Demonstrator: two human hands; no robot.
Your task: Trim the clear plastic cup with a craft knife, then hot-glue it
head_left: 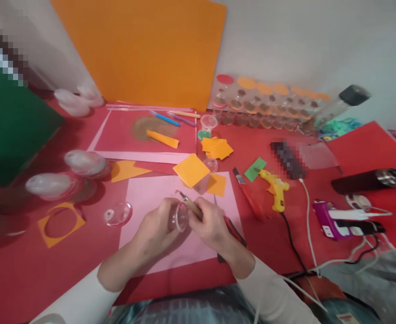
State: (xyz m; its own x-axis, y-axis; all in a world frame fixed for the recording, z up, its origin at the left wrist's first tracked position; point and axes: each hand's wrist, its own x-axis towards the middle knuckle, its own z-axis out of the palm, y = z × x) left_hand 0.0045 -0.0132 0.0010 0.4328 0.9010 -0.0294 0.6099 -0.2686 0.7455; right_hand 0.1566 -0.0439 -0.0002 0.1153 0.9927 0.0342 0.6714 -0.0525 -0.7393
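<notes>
My left hand [159,225] is closed around a small clear plastic cup [180,217], held just above a pink sheet [150,193]. My right hand [209,221] grips a craft knife [190,204] with a tan handle, its blade tip pointing up-left beside the cup. Both hands meet over the middle of the pink sheet. A clear plastic lid [118,214] lies to the left of my left hand.
Orange paper squares [191,169] and scraps [217,147] lie beyond the hands. A yellow glue gun [275,185], a red cutter [248,198], a green scrap [255,169], stacked clear cups [83,163] and rows of small jars [262,110] stand around. Cables [308,234] run at right.
</notes>
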